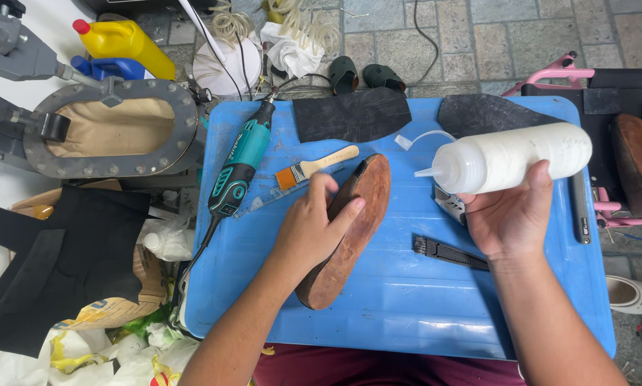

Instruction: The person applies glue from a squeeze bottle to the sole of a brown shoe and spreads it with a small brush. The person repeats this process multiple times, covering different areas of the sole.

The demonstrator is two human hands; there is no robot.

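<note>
A blue plastic worktop (pixel 407 314) stands over a grey paved floor (pixel 492 43), with clutter packed along its nine o'clock side. Near the centre lies a brown shoe sole (pixel 353 243), long and tapered, running from about one o'clock down to seven o'clock. The left hand (pixel 312 227) lies over the sole's nine o'clock edge, fingers curled around it and thumb on top, holding it down. At three o'clock the right hand (pixel 510 214) is wrapped around a white squeeze bottle (pixel 507 157), held on its side with the pointed nozzle aimed toward nine o'clock, above the worktop and just clear of the sole's upper end; the bottle is translucent and looks filled with a whitish liquid. At eleven o'clock of the sole rest a small paintbrush (pixel 314 168) with a pale wooden handle and a teal rotary tool (pixel 241 168), its cord trailing off the worktop. Two black rubber sheets (pixel 353 114) lie along the twelve o'clock edge. A black wire brush (pixel 449 252) sits between the sole and the right wrist. Off the worktop, at ten o'clock, a grey metal press (pixel 113 129) has an oval frame around a tan membrane, and behind it stands a yellow jug (pixel 128 43) with a red cap, its contents not visible. A second brown sole (pixel 639 168) rests on a pink frame at three o'clock.
</note>
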